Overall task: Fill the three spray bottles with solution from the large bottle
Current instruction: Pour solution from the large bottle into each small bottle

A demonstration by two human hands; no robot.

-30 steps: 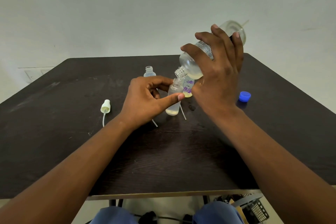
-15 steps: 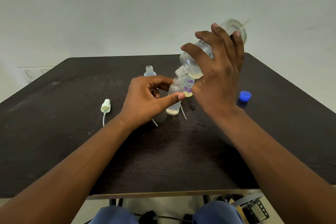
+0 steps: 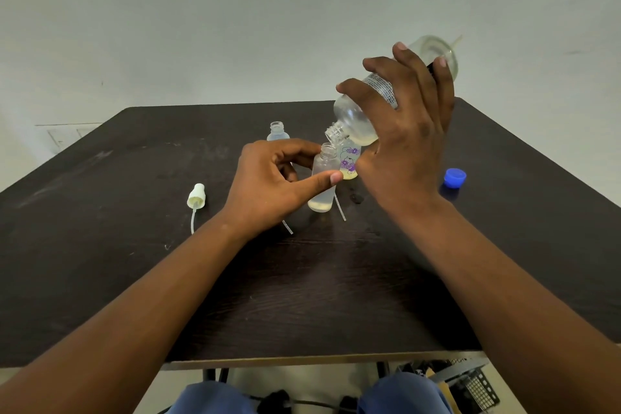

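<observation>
The right hand [image 3: 406, 144] had the large bottle [image 3: 356, 118] tipped neck-down, its mouth right over the open neck of a small spray bottle [image 3: 323, 178] standing on the dark bench [image 3: 134, 245]. The left hand [image 3: 272, 185] pinched that small bottle between thumb and fingers [image 3: 295, 148]. It held a little pale liquid at the bottom. Just behind it stood a flower-printed bottle [image 3: 349, 161], and farther back another open bottle [image 3: 277, 133]. A spray cap [image 3: 196, 198] lay off to the left, a blue cap [image 3: 454, 177] to the right.
</observation>
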